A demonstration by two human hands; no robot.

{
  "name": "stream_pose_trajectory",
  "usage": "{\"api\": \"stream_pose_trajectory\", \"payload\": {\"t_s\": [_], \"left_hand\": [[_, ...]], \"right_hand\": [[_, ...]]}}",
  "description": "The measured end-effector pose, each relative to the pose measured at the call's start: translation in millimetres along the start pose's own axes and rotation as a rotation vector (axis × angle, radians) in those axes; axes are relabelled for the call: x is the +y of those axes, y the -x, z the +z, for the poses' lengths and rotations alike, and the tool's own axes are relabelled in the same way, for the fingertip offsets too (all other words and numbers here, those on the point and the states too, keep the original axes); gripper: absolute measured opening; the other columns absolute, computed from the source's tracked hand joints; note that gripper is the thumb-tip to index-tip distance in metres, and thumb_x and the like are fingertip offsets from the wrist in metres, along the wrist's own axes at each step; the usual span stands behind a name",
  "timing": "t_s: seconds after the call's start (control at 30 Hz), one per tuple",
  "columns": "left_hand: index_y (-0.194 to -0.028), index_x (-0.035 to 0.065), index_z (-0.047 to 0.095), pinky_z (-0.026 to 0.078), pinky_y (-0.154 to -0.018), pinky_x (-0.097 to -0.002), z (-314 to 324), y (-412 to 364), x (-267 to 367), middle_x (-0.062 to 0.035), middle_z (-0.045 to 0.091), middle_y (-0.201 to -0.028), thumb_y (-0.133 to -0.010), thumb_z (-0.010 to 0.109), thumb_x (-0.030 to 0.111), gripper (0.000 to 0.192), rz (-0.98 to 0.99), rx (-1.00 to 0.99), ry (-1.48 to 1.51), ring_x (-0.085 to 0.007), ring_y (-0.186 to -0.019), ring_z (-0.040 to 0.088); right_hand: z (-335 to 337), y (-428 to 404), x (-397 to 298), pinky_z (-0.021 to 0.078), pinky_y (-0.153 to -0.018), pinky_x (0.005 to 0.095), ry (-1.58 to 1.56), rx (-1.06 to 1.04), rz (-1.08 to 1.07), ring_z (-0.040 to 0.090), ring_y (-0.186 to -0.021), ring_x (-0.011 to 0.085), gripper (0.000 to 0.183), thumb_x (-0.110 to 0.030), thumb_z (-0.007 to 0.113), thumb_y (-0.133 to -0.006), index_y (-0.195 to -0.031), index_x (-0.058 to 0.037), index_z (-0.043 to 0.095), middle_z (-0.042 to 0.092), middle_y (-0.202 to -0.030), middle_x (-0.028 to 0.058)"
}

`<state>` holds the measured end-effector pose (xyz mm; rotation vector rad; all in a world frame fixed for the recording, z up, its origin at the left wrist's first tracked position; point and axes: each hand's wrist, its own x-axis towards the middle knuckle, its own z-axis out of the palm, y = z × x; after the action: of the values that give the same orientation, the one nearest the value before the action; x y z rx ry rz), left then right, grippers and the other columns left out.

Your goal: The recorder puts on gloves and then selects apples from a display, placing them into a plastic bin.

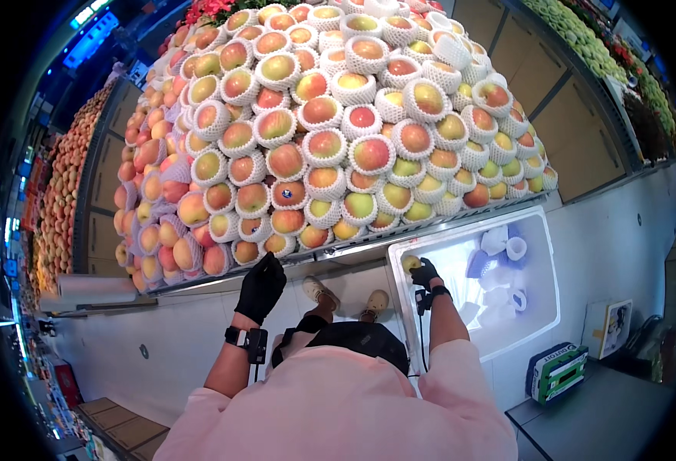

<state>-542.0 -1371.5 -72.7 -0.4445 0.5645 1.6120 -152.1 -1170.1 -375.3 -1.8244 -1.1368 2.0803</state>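
My right hand point(424, 272), in a black glove, grips a yellowish apple point(411, 264) just inside the left end of a white foam box point(550, 276). White and purple foam fruit nets point(496, 260) lie in the box. My left hand point(262, 288), also black-gloved, is by the front edge of the fruit display, its fingertips near a netted apple point(279, 244). Whether its fingers hold anything cannot be seen. Red and yellow apples point(371, 154) in white foam nets are piled on the display, with peach-coloured fruit point(181, 253), partly in purple nets, at the left.
A metal rim point(338, 249) edges the display. A white roll point(97, 287) lies by its left corner. A green and white carton point(557, 373) stands on a dark surface at the lower right. My feet point(376, 302) are on the floor between display and box.
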Motion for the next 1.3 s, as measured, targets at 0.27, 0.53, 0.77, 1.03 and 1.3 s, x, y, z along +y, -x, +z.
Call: {"api": "stream_pose_trajectory", "payload": {"t_s": [0.27,0.53,0.77,1.03,1.3], "left_hand": [[-0.093,0.0043,0.059,0.047,-0.071,-0.0267,6.4,3.4,-8.1,-0.0044,0.06,-0.083,-0.091,0.053,0.014,0.012,0.023,0.091,-0.049,-0.0162,-0.077,0.057],[-0.087,0.0091,0.057,0.047,-0.07,-0.025,1.4,8.7,6.2,-0.0007,0.057,-0.076,-0.092,0.05,0.017,0.012,0.057,-0.073,-0.016,-0.0129,-0.074,0.057],[-0.068,0.018,0.04,0.032,-0.044,-0.0231,14.4,0.8,44.3,0.0045,0.036,-0.058,-0.096,0.037,0.028,0.03,0.055,-0.477,-0.196,-0.0102,-0.05,0.038],[-0.068,0.0177,0.038,0.03,-0.046,-0.0246,39.9,-10.3,97.4,0.0038,0.028,-0.057,-0.096,0.039,0.026,0.029,0.182,-0.262,-0.204,-0.011,-0.049,0.032],[-0.118,0.003,0.045,0.039,-0.057,-0.0224,50.9,-14.3,154.1,-0.0019,0.043,-0.077,-0.093,0.042,0.009,0.026,0.232,-0.634,-0.316,-0.0124,-0.064,0.044]], "right_hand": [[-51.1,-67.9,62.8,0.0513,-0.053,0.0415,-0.166,-0.012,-0.077,0.059,-0.066,0.0257,0.082,-0.004,0.07,-0.076,-0.141,-0.0216,0.023,0.059,-0.095,0.0125],[-36.3,-47.3,36.4,0.0449,-0.074,0.0369,0.031,-0.072,0.077,0.056,-0.078,0.0218,0.048,-0.025,0.065,-0.081,-0.124,-0.0195,0.044,0.061,-0.09,0.0084],[-28.9,67.1,-49.2,0.0553,-0.061,0.0387,-0.223,-0.134,-0.194,0.065,-0.072,0.0284,0.018,-0.018,0.059,-0.085,-0.091,-0.0016,0.062,0.064,-0.084,0.0125],[11.6,155.7,-147.0,0.033,-0.039,0.0314,0.161,0.297,-0.235,0.04,-0.038,0.013,0.038,-0.027,0.054,-0.091,-0.058,-0.0098,0.051,0.042,-0.047,0.0011],[127.2,208.1,-248.9,0.044,-0.06,0.0437,1.231,0.474,-1.09,0.058,-0.067,0.0356,0.013,-0.009,0.052,-0.079,-0.088,-0.0026,0.059,0.06,-0.074,0.0181]]}}
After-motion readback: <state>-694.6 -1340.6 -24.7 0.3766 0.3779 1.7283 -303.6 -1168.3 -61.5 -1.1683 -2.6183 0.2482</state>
